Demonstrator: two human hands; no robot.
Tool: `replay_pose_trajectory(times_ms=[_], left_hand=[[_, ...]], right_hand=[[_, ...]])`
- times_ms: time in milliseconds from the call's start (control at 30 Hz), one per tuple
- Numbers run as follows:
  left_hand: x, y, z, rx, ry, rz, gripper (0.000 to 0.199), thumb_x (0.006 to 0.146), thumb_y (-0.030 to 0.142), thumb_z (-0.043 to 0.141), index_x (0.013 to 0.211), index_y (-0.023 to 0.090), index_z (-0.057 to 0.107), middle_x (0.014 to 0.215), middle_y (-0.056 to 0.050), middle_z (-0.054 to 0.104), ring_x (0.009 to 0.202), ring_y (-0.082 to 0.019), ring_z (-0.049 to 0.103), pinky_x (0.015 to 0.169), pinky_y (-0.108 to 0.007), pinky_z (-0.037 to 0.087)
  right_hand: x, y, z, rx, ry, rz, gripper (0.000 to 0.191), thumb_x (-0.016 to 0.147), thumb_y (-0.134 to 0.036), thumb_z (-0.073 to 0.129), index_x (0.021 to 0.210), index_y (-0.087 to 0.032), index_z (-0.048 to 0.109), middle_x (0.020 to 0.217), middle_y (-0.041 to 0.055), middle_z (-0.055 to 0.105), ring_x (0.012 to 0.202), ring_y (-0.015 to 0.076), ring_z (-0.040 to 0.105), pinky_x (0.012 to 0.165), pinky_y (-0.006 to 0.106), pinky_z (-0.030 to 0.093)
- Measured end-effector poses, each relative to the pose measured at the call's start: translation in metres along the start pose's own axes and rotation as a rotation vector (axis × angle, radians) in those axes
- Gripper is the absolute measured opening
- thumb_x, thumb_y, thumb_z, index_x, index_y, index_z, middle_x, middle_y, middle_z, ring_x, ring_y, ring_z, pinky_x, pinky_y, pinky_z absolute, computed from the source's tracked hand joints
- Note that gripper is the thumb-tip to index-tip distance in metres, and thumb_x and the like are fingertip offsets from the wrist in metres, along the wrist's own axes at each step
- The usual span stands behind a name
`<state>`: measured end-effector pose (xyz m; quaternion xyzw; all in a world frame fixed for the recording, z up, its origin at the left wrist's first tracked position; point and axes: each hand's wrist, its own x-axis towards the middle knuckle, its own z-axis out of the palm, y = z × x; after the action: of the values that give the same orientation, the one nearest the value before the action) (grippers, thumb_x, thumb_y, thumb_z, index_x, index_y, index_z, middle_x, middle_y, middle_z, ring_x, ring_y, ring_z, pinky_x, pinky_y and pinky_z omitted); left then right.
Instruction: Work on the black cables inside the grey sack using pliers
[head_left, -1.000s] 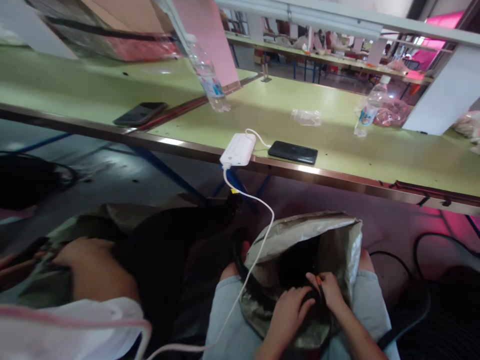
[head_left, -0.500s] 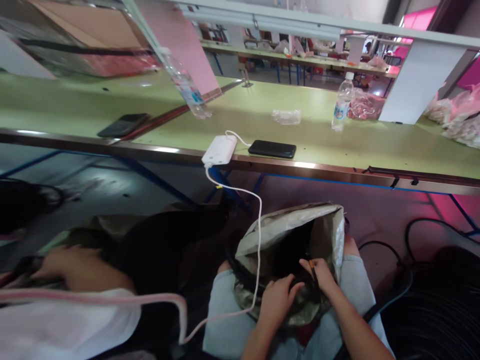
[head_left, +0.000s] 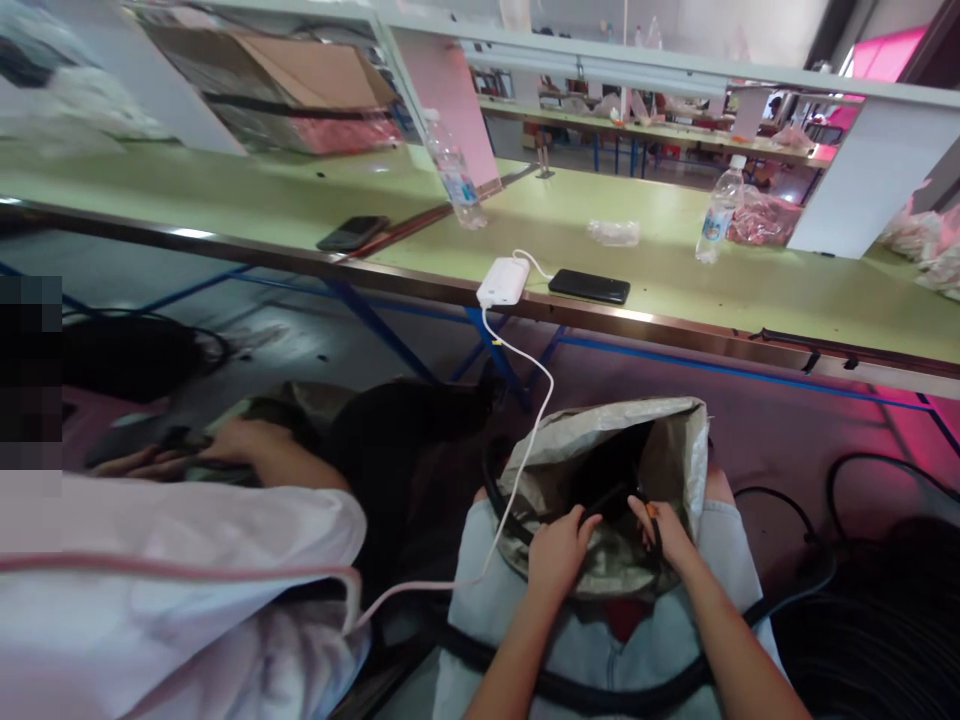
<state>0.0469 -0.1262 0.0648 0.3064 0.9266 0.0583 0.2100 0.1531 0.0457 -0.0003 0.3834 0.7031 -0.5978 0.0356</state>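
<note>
A woven sack (head_left: 615,425) stands open-mouthed between my knees, dark inside. At its near rim my left hand (head_left: 559,550) is closed round a black tube (head_left: 517,525) that comes over the sack's left side. My right hand (head_left: 664,530), at the right of the mouth, grips a small tool with orange and black handles (head_left: 652,515). The tool's tip is too dark to make out. A thick black hose (head_left: 607,697) crosses my lap below both wrists.
On the green table (head_left: 675,290) lie a white power bank (head_left: 504,281), a phone (head_left: 589,287) and bottles. Its white cable (head_left: 536,430) hangs past the sack. A person in a white shirt (head_left: 172,590) sits at left; coiled black hose (head_left: 877,620) lies at right.
The view has swung left, so the table things and the neighbouring person appear farther right. My hands have shifted slightly up at the sack's mouth, and the hose across my lap now shows.
</note>
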Motion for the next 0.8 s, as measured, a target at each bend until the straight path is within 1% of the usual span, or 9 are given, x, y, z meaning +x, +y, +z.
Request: replay_pose_trajectory(times_ms=[67, 167, 300, 433, 500, 533, 633, 700, 800], left_hand=[[0.000, -0.002, 0.000, -0.004, 0.003, 0.032, 0.040, 0.110, 0.051, 0.042, 0.119, 0.022, 0.069, 0.110, -0.010, 0.080, 0.108, -0.028, 0.074, 0.093, -0.035, 0.048], [0.001, -0.003, 0.004, -0.024, 0.028, 0.074, 0.039, 0.111, 0.049, 0.043, 0.119, 0.021, 0.069, 0.110, -0.009, 0.079, 0.108, -0.028, 0.074, 0.095, -0.036, 0.048], [0.005, -0.004, 0.011, -0.050, 0.078, 0.042, 0.038, 0.112, 0.042, 0.041, 0.119, 0.017, 0.068, 0.105, -0.011, 0.079, 0.104, -0.029, 0.074, 0.093, -0.038, 0.049], [0.008, -0.006, 0.016, -0.101, 0.174, 0.051, 0.032, 0.108, 0.035, 0.051, 0.120, 0.012, 0.070, 0.110, -0.014, 0.076, 0.107, -0.028, 0.071, 0.093, -0.036, 0.049], [0.006, -0.008, 0.016, -0.082, 0.239, 0.049, 0.033, 0.107, 0.037, 0.052, 0.109, 0.012, 0.074, 0.108, -0.015, 0.076, 0.110, -0.030, 0.069, 0.096, -0.038, 0.047], [0.006, -0.009, 0.016, -0.060, 0.276, 0.039, 0.037, 0.108, 0.041, 0.050, 0.103, 0.014, 0.075, 0.105, -0.015, 0.076, 0.110, -0.031, 0.068, 0.101, -0.042, 0.045], [0.005, -0.011, 0.015, -0.002, 0.355, -0.019, 0.053, 0.110, 0.052, 0.041, 0.097, 0.015, 0.077, 0.094, -0.014, 0.077, 0.104, -0.033, 0.070, 0.113, -0.052, 0.033], [0.005, -0.012, 0.012, 0.010, 0.319, -0.033, 0.054, 0.110, 0.053, 0.039, 0.101, 0.015, 0.076, 0.092, -0.014, 0.077, 0.098, -0.032, 0.071, 0.112, -0.050, 0.033], [0.003, -0.008, 0.001, -0.008, 0.196, 0.024, 0.043, 0.111, 0.042, 0.039, 0.114, 0.015, 0.072, 0.101, -0.014, 0.077, 0.101, -0.030, 0.071, 0.101, -0.044, 0.039]], right_hand=[[0.000, 0.003, -0.001, -0.027, -0.005, -0.020, 0.059, 0.091, -0.075, 0.052, 0.068, -0.021, 0.055, 0.048, -0.0032, 0.050, 0.041, 0.0123, 0.047, 0.046, 0.026, 0.038], [-0.001, 0.006, 0.002, -0.112, -0.063, -0.026, 0.061, 0.090, -0.078, 0.050, 0.068, -0.021, 0.055, 0.049, -0.0022, 0.051, 0.043, 0.0138, 0.051, 0.048, 0.026, 0.038], [-0.004, 0.003, 0.005, -0.213, -0.153, -0.089, 0.065, 0.087, -0.083, 0.051, 0.067, -0.021, 0.053, 0.053, -0.0015, 0.053, 0.048, 0.0141, 0.053, 0.051, 0.027, 0.039], [-0.005, 0.003, 0.005, -0.204, -0.193, -0.081, 0.066, 0.087, -0.086, 0.050, 0.075, -0.021, 0.053, 0.060, -0.0019, 0.056, 0.050, 0.0144, 0.058, 0.052, 0.027, 0.043], [-0.003, 0.007, 0.005, -0.186, -0.191, -0.086, 0.067, 0.086, -0.086, 0.051, 0.078, -0.020, 0.054, 0.064, -0.0026, 0.055, 0.051, 0.0141, 0.059, 0.050, 0.026, 0.043], [-0.002, 0.009, 0.005, -0.165, -0.192, -0.089, 0.067, 0.086, -0.087, 0.051, 0.080, -0.020, 0.055, 0.065, -0.0031, 0.055, 0.050, 0.0137, 0.058, 0.050, 0.026, 0.043], [0.002, 0.013, 0.006, -0.121, -0.213, -0.093, 0.066, 0.088, -0.086, 0.048, 0.087, -0.020, 0.055, 0.067, -0.0046, 0.054, 0.049, 0.0122, 0.057, 0.047, 0.024, 0.041], [0.001, 0.011, 0.004, -0.149, -0.232, -0.092, 0.064, 0.089, -0.084, 0.049, 0.089, -0.020, 0.055, 0.066, -0.0056, 0.053, 0.049, 0.0114, 0.055, 0.048, 0.024, 0.040], [-0.011, -0.007, -0.001, -0.226, -0.210, -0.095, 0.060, 0.089, -0.080, 0.054, 0.081, -0.021, 0.054, 0.063, -0.0057, 0.050, 0.053, 0.0108, 0.050, 0.053, 0.025, 0.039]])
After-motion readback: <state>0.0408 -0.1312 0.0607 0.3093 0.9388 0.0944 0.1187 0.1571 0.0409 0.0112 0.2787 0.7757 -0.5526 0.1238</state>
